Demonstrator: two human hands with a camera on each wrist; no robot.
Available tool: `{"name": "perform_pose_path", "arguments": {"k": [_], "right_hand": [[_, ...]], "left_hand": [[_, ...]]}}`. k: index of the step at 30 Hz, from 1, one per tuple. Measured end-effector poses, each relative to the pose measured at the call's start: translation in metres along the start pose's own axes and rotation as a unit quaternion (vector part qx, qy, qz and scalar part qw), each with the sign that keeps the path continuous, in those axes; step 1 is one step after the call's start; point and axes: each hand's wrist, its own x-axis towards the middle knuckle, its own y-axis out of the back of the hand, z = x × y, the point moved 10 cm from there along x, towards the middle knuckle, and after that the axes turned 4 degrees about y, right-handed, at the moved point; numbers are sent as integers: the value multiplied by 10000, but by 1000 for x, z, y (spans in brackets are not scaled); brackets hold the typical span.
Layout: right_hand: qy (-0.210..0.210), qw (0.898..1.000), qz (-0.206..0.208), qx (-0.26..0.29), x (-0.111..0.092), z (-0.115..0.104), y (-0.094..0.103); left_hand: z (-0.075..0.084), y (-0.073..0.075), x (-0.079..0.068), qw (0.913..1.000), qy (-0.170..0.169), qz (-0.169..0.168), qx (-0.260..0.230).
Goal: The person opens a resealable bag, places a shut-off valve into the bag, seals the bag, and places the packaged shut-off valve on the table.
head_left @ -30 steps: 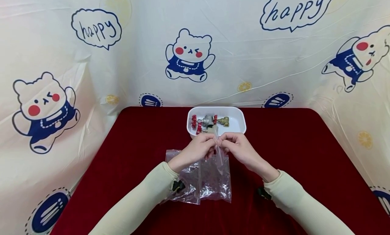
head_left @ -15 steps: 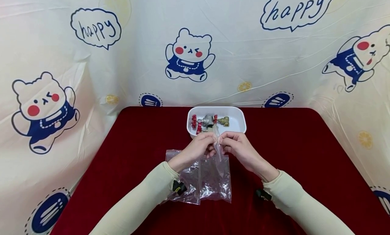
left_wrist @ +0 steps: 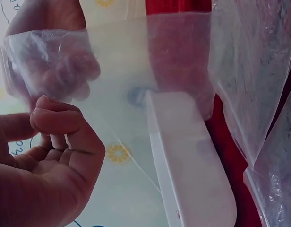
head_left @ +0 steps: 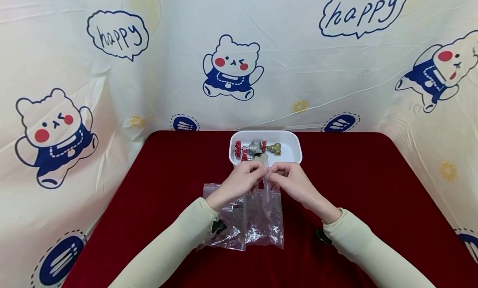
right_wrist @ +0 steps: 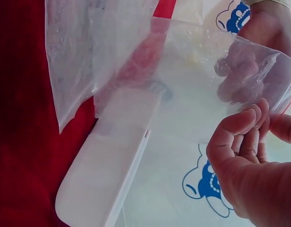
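A clear zip bag (left_wrist: pixel 122 61) hangs between both hands over the front edge of the white tray. My left hand (head_left: pixel 242 180) pinches the bag's top edge between thumb and curled fingers. Close beside it, my right hand (head_left: pixel 295 184) pinches the same edge from the other side. A red line (right_wrist: pixel 288 104) runs along that edge in the right wrist view. Through the thin plastic, each wrist camera sees the opposite hand. The bag looks flat, and I cannot tell whether its mouth is parted.
Behind the hands is the white tray (head_left: pixel 293 151). In it lie a grey valve (head_left: pixel 255 147), a brass valve (head_left: pixel 275 149) and another red-handled valve (head_left: pixel 245 156), partly hidden. Two clear bags, a left one (head_left: pixel 231 238) and a right one (head_left: pixel 257 234), lie on the red cloth (head_left: pixel 168 176).
The hands have drawn slightly nearer each other at the bag's top edge. The hanging bag has turned a little and now looks narrower from above. Tray and valves stay put.
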Motion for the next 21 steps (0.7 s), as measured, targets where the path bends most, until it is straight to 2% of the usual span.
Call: {"name": "perform_pose_path", "arguments": {"k": [8, 14, 21], "right_hand": [[-14, 9999, 9, -110, -2, 2, 1], [47, 9985, 173, -520, -1, -1, 5], [100, 9952, 419, -879, 1, -7, 9]], "left_hand": [[4, 6, -2, 9995, -152, 49, 287], [5, 7, -1, 9988, -156, 121, 452], [10, 7, 1, 9958, -241, 223, 859]]}}
